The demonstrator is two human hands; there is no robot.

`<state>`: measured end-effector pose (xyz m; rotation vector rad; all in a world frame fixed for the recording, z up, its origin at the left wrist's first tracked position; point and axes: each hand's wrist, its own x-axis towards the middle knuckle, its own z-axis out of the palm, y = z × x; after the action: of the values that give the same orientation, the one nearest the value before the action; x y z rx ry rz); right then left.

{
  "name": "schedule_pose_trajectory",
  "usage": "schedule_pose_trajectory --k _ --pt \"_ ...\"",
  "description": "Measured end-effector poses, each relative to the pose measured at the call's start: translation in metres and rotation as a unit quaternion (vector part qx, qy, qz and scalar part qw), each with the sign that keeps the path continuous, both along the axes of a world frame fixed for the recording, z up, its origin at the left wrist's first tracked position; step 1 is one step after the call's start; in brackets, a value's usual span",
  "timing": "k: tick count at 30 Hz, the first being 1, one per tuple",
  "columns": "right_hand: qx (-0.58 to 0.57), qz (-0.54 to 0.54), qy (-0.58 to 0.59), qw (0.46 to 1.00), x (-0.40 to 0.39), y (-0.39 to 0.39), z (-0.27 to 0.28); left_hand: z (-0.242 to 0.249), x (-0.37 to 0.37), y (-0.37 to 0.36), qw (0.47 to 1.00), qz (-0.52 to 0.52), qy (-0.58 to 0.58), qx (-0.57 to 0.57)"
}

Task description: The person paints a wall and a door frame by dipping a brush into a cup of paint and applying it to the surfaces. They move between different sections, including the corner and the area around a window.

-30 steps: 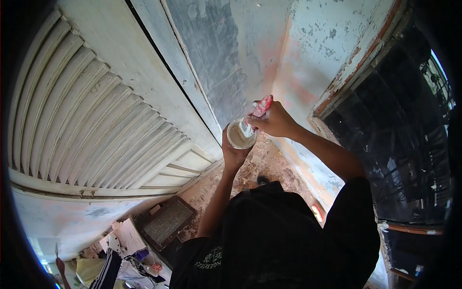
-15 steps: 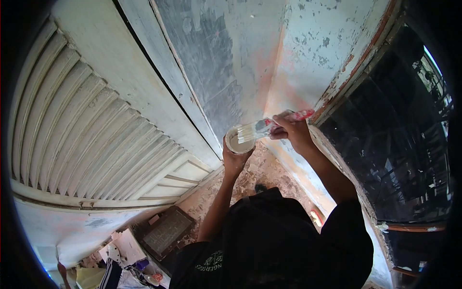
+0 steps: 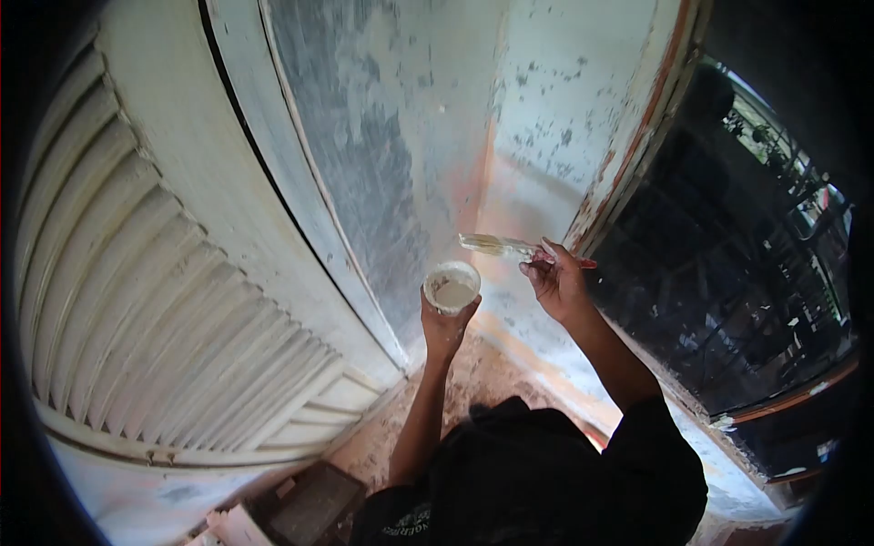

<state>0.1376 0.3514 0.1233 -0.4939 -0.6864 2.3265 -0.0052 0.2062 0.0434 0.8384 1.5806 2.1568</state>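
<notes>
2 worn walls meet in a far corner: a grey-smeared wall [image 3: 364, 136] on the left and a pale blue flaking wall [image 3: 555, 100] on the right. A cream louvred panel [image 3: 191, 309] spans the left side; a dark glassy pane [image 3: 719, 291] spans the right. Between them, the left hand [image 3: 445, 335] curls around a round whitish cup [image 3: 455, 271] holding pale liquid [image 3: 455, 293]. The right hand [image 3: 562, 284] pinches a red-handled paintbrush with pale bristles [image 3: 503, 246]. 0.5 s ago the bristles overlapped the cup's mouth; now they show beyond its far right rim, pointing left, apparently leaving the brush free to move. Left of the cup runs the panel's edge, while the brush's handle end overlaps the pane's border in view; I cannot tell whether they touch. Open room appears between bristles and corner.
</notes>
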Motion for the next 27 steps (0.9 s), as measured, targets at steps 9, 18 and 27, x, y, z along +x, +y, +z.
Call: schedule_pose_trajectory --k 9,18,27 --pt "0.359 -0.208 0.106 0.904 -0.06 0.095 0.194 0.005 -0.005 0.02 1.0 0.002 0.017 0.014" --pt "0.186 -0.426 0.207 0.861 -0.175 0.16 0.435 -0.046 0.04 -0.046 0.997 -0.021 -0.012 -0.072" --pt "0.193 -0.386 0.18 0.884 -0.193 0.165 0.207 -0.06 0.045 -0.074 0.995 -0.021 -0.001 -0.099"
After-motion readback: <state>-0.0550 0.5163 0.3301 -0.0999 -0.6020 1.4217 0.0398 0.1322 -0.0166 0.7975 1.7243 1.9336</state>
